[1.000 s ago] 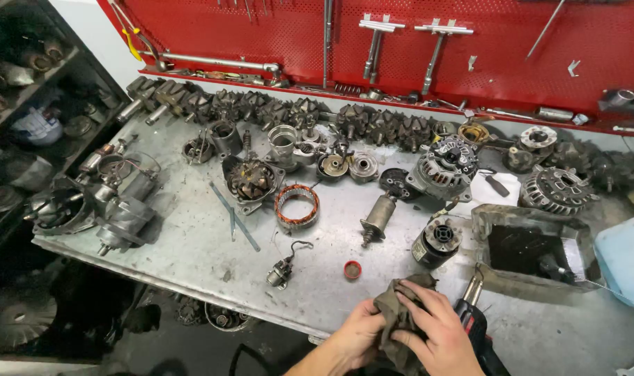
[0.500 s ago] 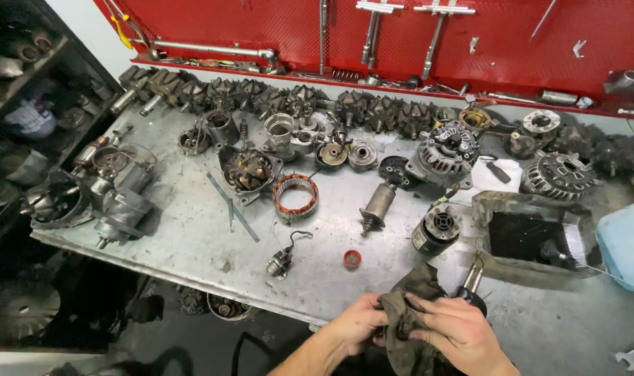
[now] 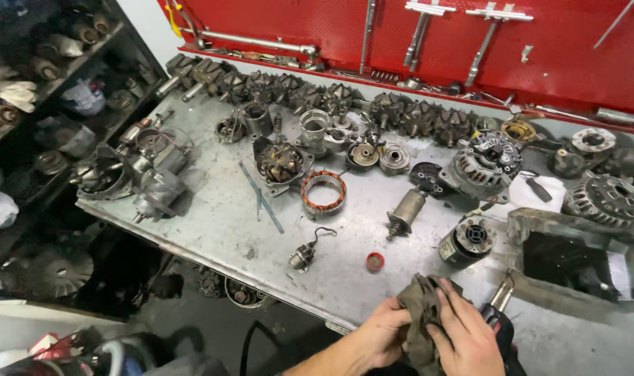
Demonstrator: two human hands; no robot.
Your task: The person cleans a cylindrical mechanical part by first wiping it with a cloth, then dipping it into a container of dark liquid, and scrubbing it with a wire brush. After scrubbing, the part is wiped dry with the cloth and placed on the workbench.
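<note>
My left hand [image 3: 378,333] and my right hand [image 3: 465,334] both grip a dirty grey-brown rag [image 3: 420,313] at the front edge of the metal workbench [image 3: 226,230]. The rag is bunched between the two hands, and what it may wrap is hidden. A black-handled tool with a metal tip [image 3: 499,306] lies just right of my right hand. A small red cap [image 3: 375,261] sits on the bench just beyond the rag.
Alternator parts cover the bench: a copper stator ring [image 3: 324,193], a starter armature [image 3: 404,211], a small black motor [image 3: 467,240], a finned alternator [image 3: 485,164]. A dark metal tray [image 3: 575,261] stands at right. Shelves of parts [image 3: 45,104] at left; red tool board [image 3: 470,35] behind.
The view has shifted slightly; my hands keep working the rag, the left hand now further under it and the right hand's fingers spread over its top.
</note>
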